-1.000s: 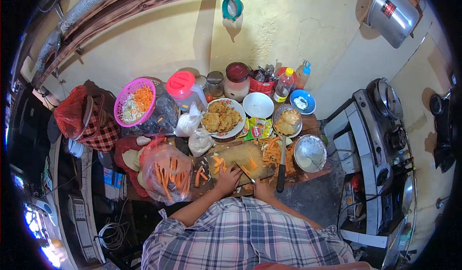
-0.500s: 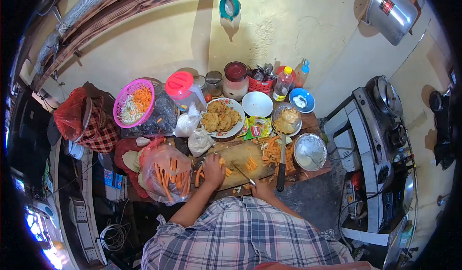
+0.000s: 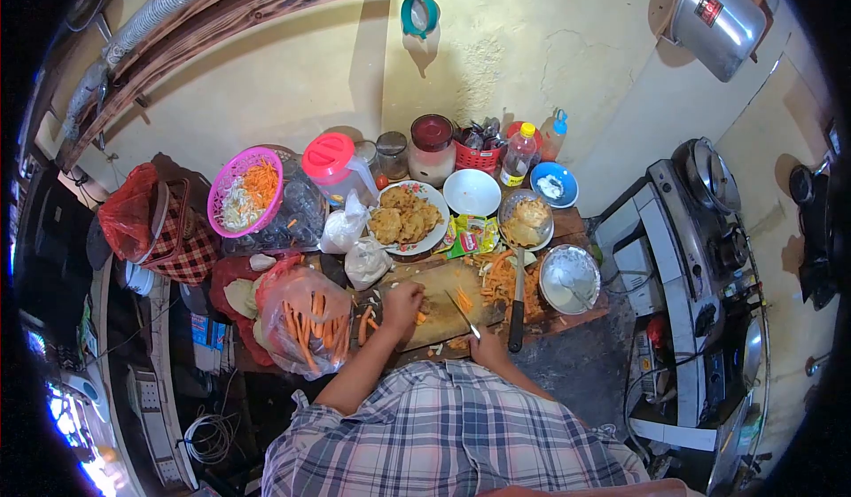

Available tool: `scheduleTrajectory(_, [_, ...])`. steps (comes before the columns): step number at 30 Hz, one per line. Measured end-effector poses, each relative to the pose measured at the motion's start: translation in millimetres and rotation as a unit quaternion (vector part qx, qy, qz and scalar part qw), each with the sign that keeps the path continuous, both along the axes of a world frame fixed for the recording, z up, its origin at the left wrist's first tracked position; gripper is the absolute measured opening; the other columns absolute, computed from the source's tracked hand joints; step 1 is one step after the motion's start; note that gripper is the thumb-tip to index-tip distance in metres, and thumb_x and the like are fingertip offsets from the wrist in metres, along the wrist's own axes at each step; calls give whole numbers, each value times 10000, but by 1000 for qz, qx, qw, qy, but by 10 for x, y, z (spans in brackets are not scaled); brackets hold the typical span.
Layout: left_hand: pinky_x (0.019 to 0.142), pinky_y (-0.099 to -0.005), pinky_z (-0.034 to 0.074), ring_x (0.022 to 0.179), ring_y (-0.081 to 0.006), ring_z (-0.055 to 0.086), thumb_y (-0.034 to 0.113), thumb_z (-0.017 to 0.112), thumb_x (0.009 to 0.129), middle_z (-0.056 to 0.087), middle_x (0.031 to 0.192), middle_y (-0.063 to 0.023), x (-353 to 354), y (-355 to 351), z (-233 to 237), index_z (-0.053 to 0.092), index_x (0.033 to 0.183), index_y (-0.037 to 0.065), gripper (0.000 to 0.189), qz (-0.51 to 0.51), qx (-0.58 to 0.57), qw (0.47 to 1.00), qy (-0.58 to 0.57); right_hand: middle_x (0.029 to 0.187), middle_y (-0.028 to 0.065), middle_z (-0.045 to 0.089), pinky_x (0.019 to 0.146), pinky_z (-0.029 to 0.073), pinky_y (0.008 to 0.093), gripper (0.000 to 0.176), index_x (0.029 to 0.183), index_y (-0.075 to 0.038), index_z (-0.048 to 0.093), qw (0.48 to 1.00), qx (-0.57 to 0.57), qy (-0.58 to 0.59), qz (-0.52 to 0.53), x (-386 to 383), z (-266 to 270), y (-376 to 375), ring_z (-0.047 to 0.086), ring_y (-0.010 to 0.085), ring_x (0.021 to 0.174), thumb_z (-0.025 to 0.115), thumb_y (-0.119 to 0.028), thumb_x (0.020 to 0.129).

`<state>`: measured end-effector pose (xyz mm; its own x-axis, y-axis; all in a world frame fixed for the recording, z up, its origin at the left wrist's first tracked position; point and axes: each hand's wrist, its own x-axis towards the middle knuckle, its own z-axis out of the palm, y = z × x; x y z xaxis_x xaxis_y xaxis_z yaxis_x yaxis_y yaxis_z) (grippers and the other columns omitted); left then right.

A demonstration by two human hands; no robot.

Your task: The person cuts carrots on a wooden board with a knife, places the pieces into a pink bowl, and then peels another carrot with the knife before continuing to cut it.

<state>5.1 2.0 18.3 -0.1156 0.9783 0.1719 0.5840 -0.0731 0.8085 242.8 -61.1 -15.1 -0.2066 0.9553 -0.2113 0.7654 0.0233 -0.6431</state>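
My right hand (image 3: 488,352) is closed round the handle of a knife (image 3: 464,316), whose blade slants up and left over the wooden cutting board (image 3: 434,286). Under the blade's tip lies a small heap of cut carrot strips (image 3: 464,299). My left hand (image 3: 403,307) rests at the left part of the board with its fingers curled; whatever they hold is hidden. Just left of it lie loose carrot pieces (image 3: 364,324). A clear plastic bag (image 3: 304,348) with several peeled carrots is beside my left forearm. Orange peelings (image 3: 503,277) are piled at the board's right end.
Behind the board are a plate of fritters (image 3: 406,217), a white bowl (image 3: 472,194) and seasoning packets (image 3: 470,235). A black-handled turner (image 3: 517,320) lies by a bowl of white batter (image 3: 570,277). A pink basket (image 3: 245,192) holds shredded vegetables. The stove (image 3: 687,231) stands right.
My left hand has moved slightly right and away from me, its fingers more curled. The knife has shifted right and its blade points more steeply away.
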Motion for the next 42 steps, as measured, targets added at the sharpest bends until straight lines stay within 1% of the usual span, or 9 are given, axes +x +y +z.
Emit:
scheduleTrajectory(3, [669,-394,492,750,-327,616,76,613,749,627,828,-151,211,-53,-42,649,878,8,151,-133,100,984,60,670,285,565,579,441,532,275,957,30,496,999,17,32,-17,24,-88,-20,573,476,659,522,-230,874])
scheduleTrajectory(8, [679,-382,507,777,-295,628,97,598,731,639,851,-121,231,-188,-140,674,843,19,157,-268,-2,960,86,680,285,570,586,441,524,283,967,35,488,999,30,29,-5,74,-231,-33,572,484,679,510,-234,882])
scheduleTrajectory(12, [713,-374,502,817,-273,619,72,580,700,648,844,-97,104,-214,-118,691,815,44,163,-264,-23,961,77,675,285,565,597,441,520,279,963,26,489,999,-9,37,-7,63,-88,-47,574,482,691,506,-241,886])
scheduleTrajectory(18, [894,-425,384,1011,-271,534,127,605,610,635,981,-60,72,-179,124,693,879,87,285,-183,8,955,233,729,306,565,617,436,535,255,934,29,490,998,-50,48,-10,0,-119,3,569,491,727,518,-217,877])
scheduleTrajectory(23, [918,-466,352,1075,-283,494,249,636,612,604,1037,-101,206,-183,-63,653,980,55,416,-262,-41,927,266,768,317,553,651,428,548,256,941,40,483,998,-58,24,-11,-83,38,25,561,496,758,536,-200,867])
scheduleTrajectory(26, [854,-447,394,1010,-285,526,261,660,635,600,989,-104,245,-267,-107,650,958,64,378,-234,60,927,287,777,314,546,667,425,549,263,964,37,477,998,-64,27,-2,-95,48,18,557,494,775,537,-200,868])
scheduleTrajectory(30, [918,-444,373,1035,-278,524,257,650,694,606,1013,-88,266,-317,-168,658,955,52,332,-224,68,930,284,777,316,553,662,428,543,278,988,33,465,998,-56,19,6,-107,62,-5,560,488,769,523,-215,879])
scheduleTrajectory(38, [717,-346,483,839,-231,575,147,645,729,628,845,-48,410,-214,-426,647,819,56,128,-180,113,951,224,797,331,561,660,435,540,289,998,34,458,995,-96,9,-3,-111,13,-1,563,493,784,510,-229,889])
scheduleTrajectory(42, [697,-337,493,820,-226,578,140,650,722,619,807,-47,416,-189,-445,636,772,53,102,-183,126,952,212,787,329,565,654,434,548,292,999,34,465,998,-55,20,5,-118,68,-2,563,498,773,514,-231,886])
